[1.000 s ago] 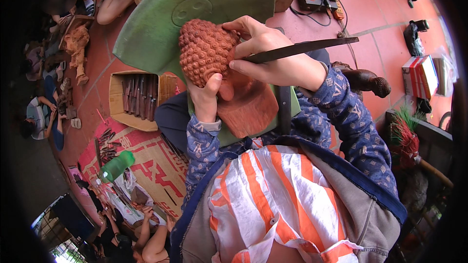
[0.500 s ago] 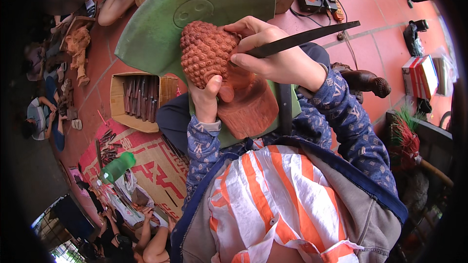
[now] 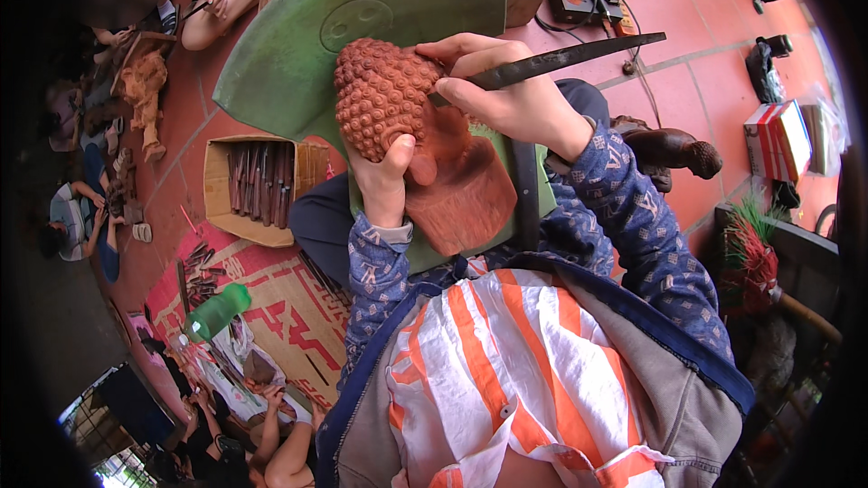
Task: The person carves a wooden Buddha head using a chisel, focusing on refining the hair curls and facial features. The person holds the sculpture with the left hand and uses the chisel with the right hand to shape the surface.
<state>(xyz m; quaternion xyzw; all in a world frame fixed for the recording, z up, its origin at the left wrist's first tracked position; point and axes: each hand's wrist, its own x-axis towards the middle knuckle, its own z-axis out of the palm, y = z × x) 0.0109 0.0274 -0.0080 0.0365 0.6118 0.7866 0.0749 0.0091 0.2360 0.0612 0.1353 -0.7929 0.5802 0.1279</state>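
A reddish-brown wooden carved head (image 3: 384, 95), covered in rows of round curls, leans over my lap on its solid block base (image 3: 466, 203). My left hand (image 3: 383, 183) grips its lower left side, thumb by the ear and the other fingers mostly hidden beneath. A long, dark, flat file-like tool (image 3: 565, 61) is pinched in my right hand (image 3: 515, 95). That hand's fingertips rest at the carving's right edge by the hairline. The tool's working end is hidden between hand and wood. Behind the head stands a green curved plastic seat (image 3: 271, 63).
A cardboard box (image 3: 217, 183) of dark-handled tools sits on the tiled floor at left, near a patterned mat (image 3: 289, 307) with loose tools and a green bottle (image 3: 219, 312). A dark wooden carving (image 3: 674, 149) lies at right. Co-workers sit at far left.
My right hand and the tool have shifted slightly left, and the tool's outer part sits a little lower in angle. My left hand keeps its grip. A co-worker's hand at upper left now shows a thin dark tool.
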